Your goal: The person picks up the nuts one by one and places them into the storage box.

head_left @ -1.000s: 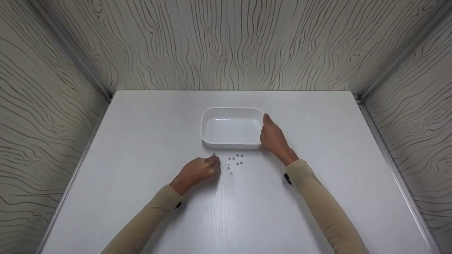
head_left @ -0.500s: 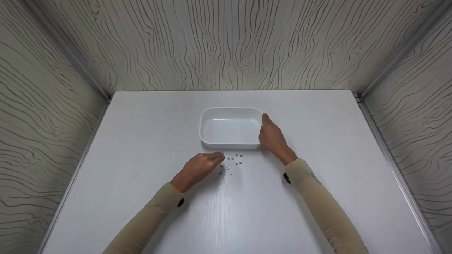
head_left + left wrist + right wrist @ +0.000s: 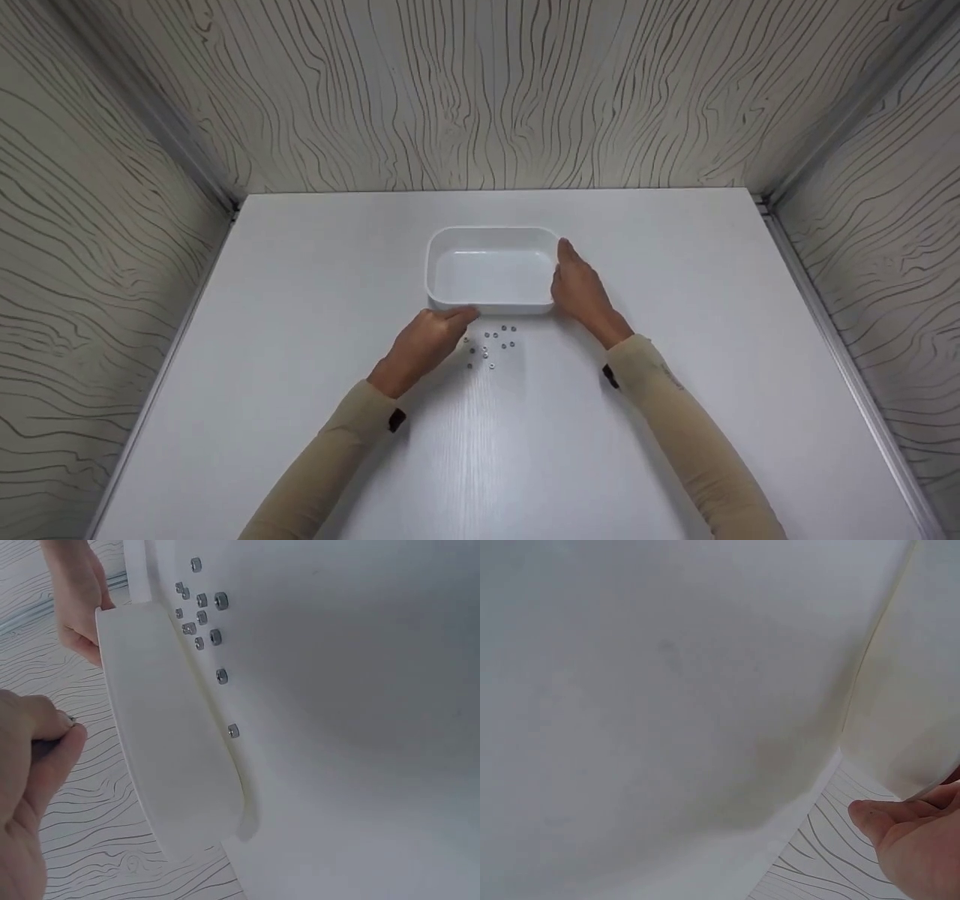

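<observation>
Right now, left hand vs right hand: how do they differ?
The left hand has fingertips pinched together near the tray's front rim, above the small nuts; the right hand lies flat with straight fingers against the tray's right side. Both wear beige sleeves.

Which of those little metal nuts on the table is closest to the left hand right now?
The nut at the left edge of the cluster, just beside the left hand. The other nuts lie further right, toward the middle of the table.
</observation>
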Demonstrator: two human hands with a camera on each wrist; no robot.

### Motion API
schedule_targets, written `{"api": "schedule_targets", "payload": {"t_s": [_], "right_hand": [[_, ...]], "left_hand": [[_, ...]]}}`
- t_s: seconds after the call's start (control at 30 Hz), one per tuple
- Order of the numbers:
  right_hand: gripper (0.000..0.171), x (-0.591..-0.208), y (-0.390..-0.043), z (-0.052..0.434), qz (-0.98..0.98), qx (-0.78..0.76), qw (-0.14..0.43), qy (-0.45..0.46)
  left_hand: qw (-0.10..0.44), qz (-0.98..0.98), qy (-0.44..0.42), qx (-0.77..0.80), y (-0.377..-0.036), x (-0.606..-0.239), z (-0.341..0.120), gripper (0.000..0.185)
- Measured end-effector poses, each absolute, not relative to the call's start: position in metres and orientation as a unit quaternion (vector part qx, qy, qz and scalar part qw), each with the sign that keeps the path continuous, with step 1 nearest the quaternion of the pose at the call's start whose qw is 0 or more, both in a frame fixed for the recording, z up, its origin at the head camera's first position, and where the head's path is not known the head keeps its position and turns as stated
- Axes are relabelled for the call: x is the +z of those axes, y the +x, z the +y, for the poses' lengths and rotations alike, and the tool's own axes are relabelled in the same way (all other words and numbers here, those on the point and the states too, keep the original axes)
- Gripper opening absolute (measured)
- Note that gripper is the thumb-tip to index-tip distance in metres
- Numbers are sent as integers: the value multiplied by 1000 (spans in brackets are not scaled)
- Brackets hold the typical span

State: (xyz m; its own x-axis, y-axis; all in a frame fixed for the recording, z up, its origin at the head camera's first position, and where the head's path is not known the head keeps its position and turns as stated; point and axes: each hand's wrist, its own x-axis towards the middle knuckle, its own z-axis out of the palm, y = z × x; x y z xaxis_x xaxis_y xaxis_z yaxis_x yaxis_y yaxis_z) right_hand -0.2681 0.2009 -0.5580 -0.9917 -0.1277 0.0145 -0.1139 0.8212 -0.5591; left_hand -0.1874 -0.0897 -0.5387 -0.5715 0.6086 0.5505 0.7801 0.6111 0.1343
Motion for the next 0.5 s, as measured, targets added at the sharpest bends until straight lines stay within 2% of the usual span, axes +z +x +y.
{"api": "schedule_targets", "payload": {"t_s": [0.2,0.5], "right_hand": [[60,-558,-270,202,953,-297,15,-60],[60,-558,-270,202,952,-299,18,-70]], "left_hand": [[180,-874,-363,-270,-194,-528,-83,29],[103,-873,-281,-385,-206,-514,-72,22]]}}
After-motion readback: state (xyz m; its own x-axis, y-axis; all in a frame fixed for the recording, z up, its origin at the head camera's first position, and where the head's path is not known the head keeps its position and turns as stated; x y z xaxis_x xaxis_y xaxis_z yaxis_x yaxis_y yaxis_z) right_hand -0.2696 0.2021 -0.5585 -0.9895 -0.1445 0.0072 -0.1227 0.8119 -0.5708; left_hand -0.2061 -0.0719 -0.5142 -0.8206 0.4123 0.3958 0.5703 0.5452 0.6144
